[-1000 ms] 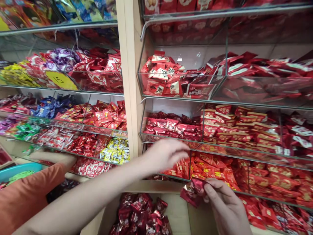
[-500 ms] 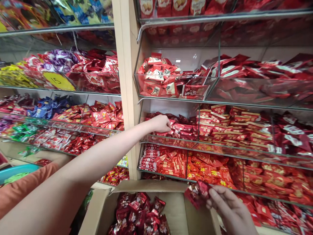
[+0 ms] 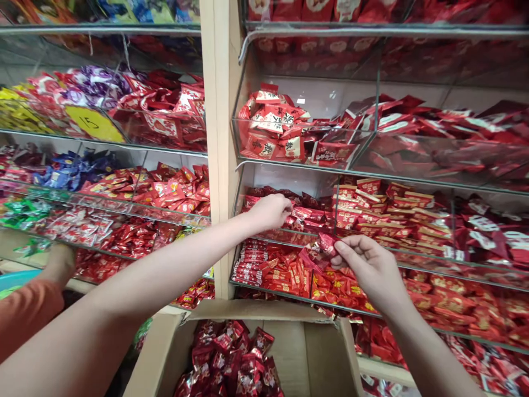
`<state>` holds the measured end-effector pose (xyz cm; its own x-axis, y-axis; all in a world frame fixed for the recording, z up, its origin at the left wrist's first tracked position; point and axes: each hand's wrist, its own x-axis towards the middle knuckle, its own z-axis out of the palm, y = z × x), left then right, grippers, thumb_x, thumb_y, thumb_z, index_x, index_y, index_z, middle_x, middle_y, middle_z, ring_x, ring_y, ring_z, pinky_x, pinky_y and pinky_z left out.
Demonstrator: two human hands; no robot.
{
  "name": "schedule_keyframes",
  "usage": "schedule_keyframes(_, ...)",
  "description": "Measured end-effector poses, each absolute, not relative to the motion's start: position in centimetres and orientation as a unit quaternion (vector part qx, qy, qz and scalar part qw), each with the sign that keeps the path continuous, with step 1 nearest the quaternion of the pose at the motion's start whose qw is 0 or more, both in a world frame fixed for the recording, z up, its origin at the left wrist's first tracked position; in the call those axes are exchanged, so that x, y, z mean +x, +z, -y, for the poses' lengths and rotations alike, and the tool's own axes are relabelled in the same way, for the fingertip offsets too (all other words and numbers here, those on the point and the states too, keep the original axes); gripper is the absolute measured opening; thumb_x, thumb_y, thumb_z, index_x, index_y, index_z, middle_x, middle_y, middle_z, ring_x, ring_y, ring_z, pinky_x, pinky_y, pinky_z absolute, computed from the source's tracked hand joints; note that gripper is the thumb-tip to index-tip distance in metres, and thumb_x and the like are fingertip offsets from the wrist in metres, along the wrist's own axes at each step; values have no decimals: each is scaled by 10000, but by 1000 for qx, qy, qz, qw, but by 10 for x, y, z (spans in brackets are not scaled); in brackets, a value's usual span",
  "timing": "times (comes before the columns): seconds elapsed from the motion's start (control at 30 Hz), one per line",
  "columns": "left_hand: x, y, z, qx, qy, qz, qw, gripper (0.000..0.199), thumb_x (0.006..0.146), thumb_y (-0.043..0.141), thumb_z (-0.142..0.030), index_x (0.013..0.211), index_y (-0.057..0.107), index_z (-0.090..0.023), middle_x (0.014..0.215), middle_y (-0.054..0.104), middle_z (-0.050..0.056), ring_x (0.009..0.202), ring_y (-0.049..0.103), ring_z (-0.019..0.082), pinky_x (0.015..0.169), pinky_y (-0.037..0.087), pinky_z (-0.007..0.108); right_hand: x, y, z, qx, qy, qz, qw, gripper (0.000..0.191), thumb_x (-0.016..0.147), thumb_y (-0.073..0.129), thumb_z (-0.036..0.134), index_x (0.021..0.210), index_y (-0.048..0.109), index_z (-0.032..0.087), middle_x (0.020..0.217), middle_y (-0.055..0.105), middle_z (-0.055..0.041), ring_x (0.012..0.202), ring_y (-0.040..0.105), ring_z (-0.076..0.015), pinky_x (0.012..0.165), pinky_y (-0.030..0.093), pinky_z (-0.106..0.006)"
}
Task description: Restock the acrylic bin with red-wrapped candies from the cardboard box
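My left hand [image 3: 270,212] is inside a shelf bin of dark red wrapped candies [image 3: 308,215], its fingers curled down at their surface. Whatever those fingers hold is hidden behind the hand. Between the thumb and fingers of my right hand [image 3: 367,262] are a few shiny dark red wrapped candies [image 3: 320,248], held in front of the lower shelf edge. Below both arms stands an open cardboard box [image 3: 326,353]. Similar dark red candies [image 3: 231,358] are heaped in the left part of it.
Clear dividers and front panels [image 3: 413,251] edge the candy bins. A wooden post [image 3: 221,165] separates two shelf units. At left, another person's orange sleeve [image 3: 31,314] and hand reach to the lower shelf, near a blue basin [image 3: 19,278]. A yellow price tag [image 3: 95,122] hangs above.
My right hand has risen from above the box toward the bin, carrying its candies. My left hand stays in the bin. The other person's hand has shifted left.
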<state>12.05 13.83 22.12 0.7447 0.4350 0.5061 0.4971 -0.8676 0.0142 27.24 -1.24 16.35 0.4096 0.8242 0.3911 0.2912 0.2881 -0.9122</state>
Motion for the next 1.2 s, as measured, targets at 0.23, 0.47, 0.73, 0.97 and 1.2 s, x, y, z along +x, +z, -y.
schedule_keyframes(0.23,78,174,-28,-910,-216,199,-292,367,774,446,-409,1060,488,-183,868,618,21,742,561,140,637,437,235,235,123,42,-509,292,514,626,158,717,550,326,765,547,176,681,618,-37,610,582,-132,576,492,-242)
schedule_keyframes(0.47,67,145,-17,-923,-168,232,-256,154,772,481,-318,845,543,-197,740,613,-14,659,555,126,579,396,196,226,93,43,-491,202,627,571,148,693,574,216,823,643,235,824,568,-64,796,524,-186,678,448,-285)
schedule_keyframes(0.73,64,144,-6,-954,-127,207,-178,187,797,447,-337,858,541,-187,780,641,23,694,600,149,601,435,202,206,78,47,-423,276,504,700,127,724,541,268,627,593,205,674,511,-21,681,487,-143,618,428,-259)
schedule_keyframes(0.97,65,122,-17,-976,-99,192,32,416,796,343,-105,1212,325,-89,1026,594,175,872,591,238,664,483,334,201,66,44,-417,506,323,682,241,681,579,379,863,595,222,910,569,-59,727,534,-160,536,446,-253)
schedule_keyframes(1.2,61,138,-11,-982,-125,141,-14,479,780,449,-318,1224,347,-171,1158,519,148,869,592,239,671,502,362,207,72,48,-434,521,305,669,352,561,691,285,883,564,218,791,604,-29,632,540,-127,529,444,-236)
